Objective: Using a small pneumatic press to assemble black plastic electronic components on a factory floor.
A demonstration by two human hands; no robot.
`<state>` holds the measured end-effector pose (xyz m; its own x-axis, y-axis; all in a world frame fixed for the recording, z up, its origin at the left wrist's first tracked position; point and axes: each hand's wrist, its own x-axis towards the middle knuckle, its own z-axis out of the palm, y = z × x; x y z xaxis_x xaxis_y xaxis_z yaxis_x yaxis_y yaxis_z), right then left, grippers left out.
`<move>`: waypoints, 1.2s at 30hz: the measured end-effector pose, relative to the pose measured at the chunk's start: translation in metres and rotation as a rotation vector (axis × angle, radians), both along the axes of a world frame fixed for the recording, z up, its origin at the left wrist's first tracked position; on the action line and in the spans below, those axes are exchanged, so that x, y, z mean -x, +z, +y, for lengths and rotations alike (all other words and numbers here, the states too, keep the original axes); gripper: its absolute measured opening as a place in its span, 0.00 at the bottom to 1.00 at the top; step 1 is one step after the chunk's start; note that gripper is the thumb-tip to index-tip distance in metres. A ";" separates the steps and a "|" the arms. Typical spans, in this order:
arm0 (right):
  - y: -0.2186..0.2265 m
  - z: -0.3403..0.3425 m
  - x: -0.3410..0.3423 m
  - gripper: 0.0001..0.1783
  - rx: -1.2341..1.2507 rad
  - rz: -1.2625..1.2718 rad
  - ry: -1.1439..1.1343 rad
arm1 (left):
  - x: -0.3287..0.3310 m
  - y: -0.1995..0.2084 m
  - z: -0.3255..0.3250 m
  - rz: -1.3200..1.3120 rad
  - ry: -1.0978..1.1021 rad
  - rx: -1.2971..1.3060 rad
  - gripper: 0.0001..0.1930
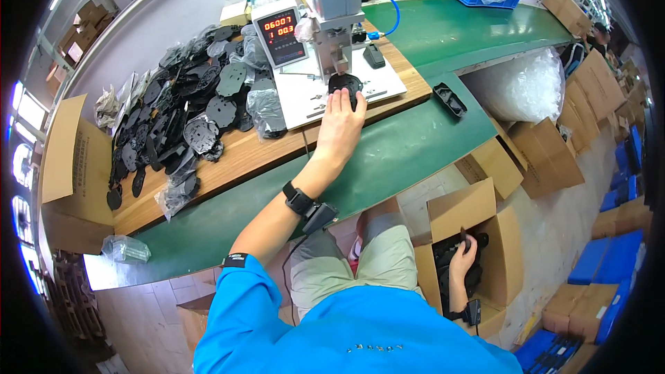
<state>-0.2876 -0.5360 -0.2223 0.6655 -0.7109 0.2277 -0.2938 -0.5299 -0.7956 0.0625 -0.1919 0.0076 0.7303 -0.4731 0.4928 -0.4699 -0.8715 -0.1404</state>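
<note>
I see the worktop (228,159) heaped with black parts (180,111) toward its left edge, the press (336,0) at its far edge. My left hand (341,121) lies flat, fingers loose, on the black part (344,84) under the ram; I'd seat it squarely. My right hand (463,253) grips a part (463,235) in the carton (464,235).

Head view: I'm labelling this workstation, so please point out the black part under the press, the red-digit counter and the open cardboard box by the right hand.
black part (344,83), head view, its top face.
counter (278,34), head view, its display.
cardboard box (463,209), head view, its rear flap.
</note>
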 end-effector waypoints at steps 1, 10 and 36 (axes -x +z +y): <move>-0.035 -0.014 0.016 0.14 -0.051 0.084 -0.089 | -0.001 0.001 0.000 -0.006 -0.003 -0.020 0.25; -0.101 -0.012 0.026 0.27 0.193 0.452 -0.112 | -0.001 0.013 -0.006 0.025 -0.106 -0.026 0.28; 0.243 0.219 -0.358 0.26 0.744 -0.248 0.899 | 0.036 0.004 0.245 -0.062 0.674 0.039 0.30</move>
<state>0.0704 -0.3172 0.0209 0.7368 0.3488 0.5792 0.5372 -0.8222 -0.1883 0.0264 0.0533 0.0118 0.8294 0.0948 0.5506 0.1862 -0.9761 -0.1123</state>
